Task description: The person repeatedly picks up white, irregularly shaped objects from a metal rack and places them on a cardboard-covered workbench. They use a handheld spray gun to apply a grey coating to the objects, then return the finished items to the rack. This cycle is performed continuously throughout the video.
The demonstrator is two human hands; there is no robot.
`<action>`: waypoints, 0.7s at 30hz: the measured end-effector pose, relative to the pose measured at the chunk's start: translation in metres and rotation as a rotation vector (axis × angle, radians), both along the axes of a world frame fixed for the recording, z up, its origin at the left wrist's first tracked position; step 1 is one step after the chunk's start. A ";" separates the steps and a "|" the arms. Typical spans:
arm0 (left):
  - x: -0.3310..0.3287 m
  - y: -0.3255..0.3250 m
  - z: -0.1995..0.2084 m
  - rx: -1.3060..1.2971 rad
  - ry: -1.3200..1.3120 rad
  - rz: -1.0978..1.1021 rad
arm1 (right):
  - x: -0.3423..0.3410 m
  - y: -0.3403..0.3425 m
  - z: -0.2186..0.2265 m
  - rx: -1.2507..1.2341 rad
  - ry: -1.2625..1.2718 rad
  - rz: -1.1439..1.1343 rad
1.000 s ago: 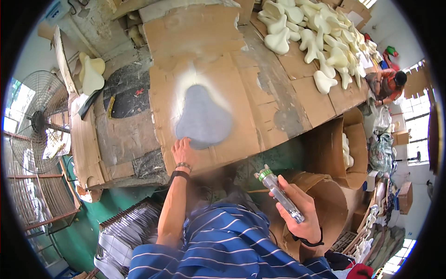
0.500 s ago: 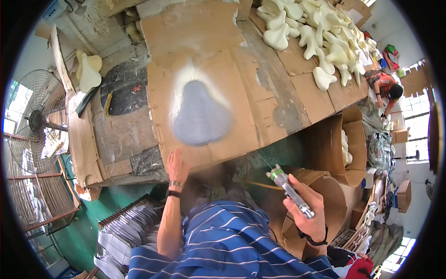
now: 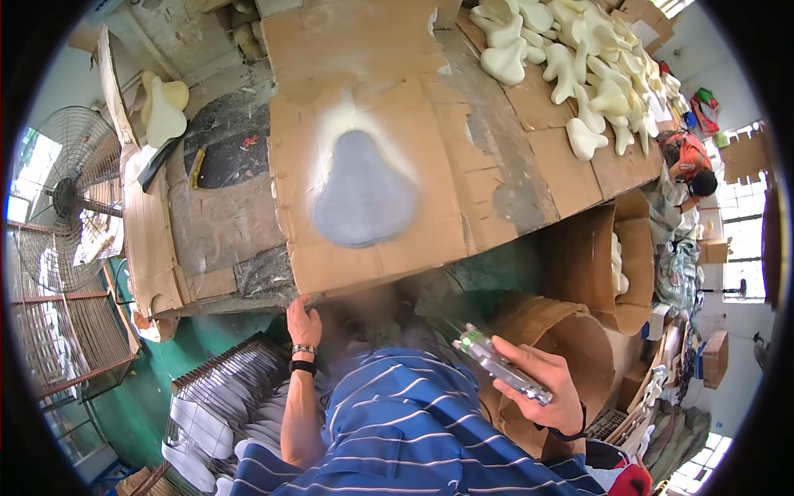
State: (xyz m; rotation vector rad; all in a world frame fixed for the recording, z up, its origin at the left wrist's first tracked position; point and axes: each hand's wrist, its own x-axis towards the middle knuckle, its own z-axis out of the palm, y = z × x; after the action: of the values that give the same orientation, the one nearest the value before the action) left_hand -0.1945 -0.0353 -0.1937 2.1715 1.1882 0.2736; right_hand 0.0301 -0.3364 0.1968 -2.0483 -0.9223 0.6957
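Observation:
My right hand is closed round a metal spray gun with a green ring near its nozzle, held low in front of the table. A faint mist hangs by the nozzle. My left hand is at the table's front edge, thumb apart from the fingers, holding nothing; its fingertips are close to the cardboard, and I cannot tell if they touch it. Beyond it on the cardboard lies a flat, grey-blue, pear-shaped piece, its narrow end pointing away from me. Pale overspray rings it.
Many cream foam saddle-shaped pieces are heaped at the far right; others lie at the left. Cardboard bins stand right, below the table. A wire rack of white pieces is lower left, a large fan beyond. Another person works far right.
My left hand has drawn back from the cardboard's top to the table's front edge. The spray gun has shifted slightly left and down, and tilted flatter.

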 end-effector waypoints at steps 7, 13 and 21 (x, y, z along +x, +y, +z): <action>0.009 0.005 -0.003 -0.006 -0.008 -0.006 | 0.009 0.022 -0.008 0.095 -0.143 -0.063; 0.003 -0.002 -0.006 -0.021 -0.031 -0.010 | 0.010 0.020 -0.012 0.130 -0.173 -0.195; 0.000 -0.006 -0.014 -0.057 0.009 -0.025 | 0.007 0.003 -0.008 0.036 -0.111 -0.134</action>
State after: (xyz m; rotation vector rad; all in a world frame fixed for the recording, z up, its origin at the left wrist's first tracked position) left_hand -0.1947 -0.0409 -0.2074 2.1384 1.1592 0.2172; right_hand 0.0366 -0.3338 0.1890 -2.1117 -0.8436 0.4946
